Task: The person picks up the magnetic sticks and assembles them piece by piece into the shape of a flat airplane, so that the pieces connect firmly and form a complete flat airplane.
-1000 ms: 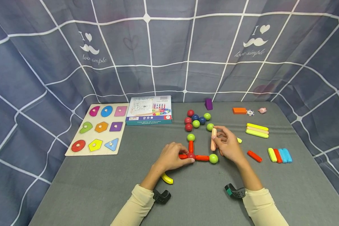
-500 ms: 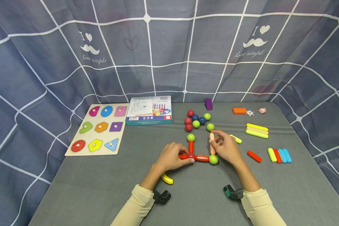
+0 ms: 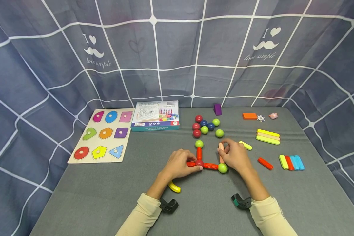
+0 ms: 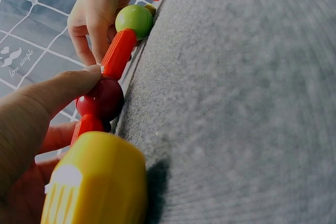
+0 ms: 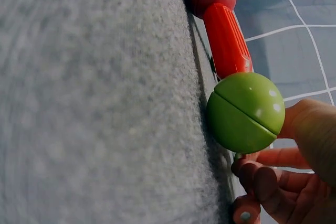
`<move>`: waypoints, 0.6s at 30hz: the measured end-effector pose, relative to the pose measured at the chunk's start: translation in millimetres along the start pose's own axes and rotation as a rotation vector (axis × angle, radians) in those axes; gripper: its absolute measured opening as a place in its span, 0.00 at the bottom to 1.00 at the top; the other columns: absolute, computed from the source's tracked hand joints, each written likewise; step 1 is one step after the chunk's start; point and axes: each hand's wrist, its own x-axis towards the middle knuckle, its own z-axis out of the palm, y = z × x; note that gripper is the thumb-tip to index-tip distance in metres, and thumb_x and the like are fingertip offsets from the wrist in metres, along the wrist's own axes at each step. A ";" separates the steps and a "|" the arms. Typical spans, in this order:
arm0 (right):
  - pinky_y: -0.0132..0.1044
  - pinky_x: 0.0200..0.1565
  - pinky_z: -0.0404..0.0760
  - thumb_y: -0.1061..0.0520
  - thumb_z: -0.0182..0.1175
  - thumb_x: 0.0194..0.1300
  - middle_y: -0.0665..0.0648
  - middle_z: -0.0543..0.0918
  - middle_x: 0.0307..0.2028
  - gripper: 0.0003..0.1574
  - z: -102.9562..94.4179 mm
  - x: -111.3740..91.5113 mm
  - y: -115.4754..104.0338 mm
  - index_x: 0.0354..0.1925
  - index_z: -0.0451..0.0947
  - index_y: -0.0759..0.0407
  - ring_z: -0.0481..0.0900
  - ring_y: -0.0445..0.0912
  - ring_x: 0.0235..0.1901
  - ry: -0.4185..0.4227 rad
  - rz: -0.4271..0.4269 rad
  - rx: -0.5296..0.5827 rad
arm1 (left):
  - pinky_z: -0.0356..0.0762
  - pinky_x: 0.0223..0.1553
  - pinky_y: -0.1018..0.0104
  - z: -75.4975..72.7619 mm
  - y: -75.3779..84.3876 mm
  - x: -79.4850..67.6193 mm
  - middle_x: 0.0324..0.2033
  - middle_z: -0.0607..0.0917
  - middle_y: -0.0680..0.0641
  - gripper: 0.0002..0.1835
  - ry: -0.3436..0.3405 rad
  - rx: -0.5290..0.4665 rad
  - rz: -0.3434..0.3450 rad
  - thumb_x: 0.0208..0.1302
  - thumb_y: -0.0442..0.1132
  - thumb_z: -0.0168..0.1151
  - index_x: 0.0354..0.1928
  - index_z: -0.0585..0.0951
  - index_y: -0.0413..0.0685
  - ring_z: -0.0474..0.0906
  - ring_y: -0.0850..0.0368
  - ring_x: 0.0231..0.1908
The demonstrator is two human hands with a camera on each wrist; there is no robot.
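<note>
A toy frame of red rods and balls lies on the grey table. My left hand (image 3: 179, 163) holds its dark red ball (image 3: 199, 163), thumb on the near side. From that ball one red rod (image 3: 210, 166) runs right to a green ball (image 3: 222, 168), and another red rod (image 3: 199, 153) runs away to a second green ball (image 3: 199, 144). A third red rod (image 3: 190, 163) points left, partly under my fingers. My right hand (image 3: 237, 155) pinches a peach rod (image 3: 221, 153) whose near end meets the right green ball; whether it is seated I cannot tell.
Several loose balls (image 3: 204, 129) lie behind the frame. Rods in yellow, red and blue (image 3: 291, 163) lie to the right, with a lone red rod (image 3: 265, 163). A box (image 3: 155, 128) and shape puzzle board (image 3: 97, 133) stand back left. A yellow curved piece (image 3: 174, 187) is by my left wrist.
My right hand has brought the peach rod down and towards me, from beside the frame to the right green ball. My left hand has stayed on the dark red ball.
</note>
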 end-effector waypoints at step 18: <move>0.41 0.26 0.71 0.51 0.67 0.58 0.47 0.78 0.17 0.18 -1.0 1.1 2.1 0.41 0.81 0.64 0.72 0.41 0.18 0.048 -0.017 0.016 | 0.66 0.34 0.69 -0.3 0.4 -0.8 0.30 0.80 0.62 0.22 0.002 0.002 0.010 0.51 0.66 0.66 0.37 0.85 0.57 0.69 0.65 0.32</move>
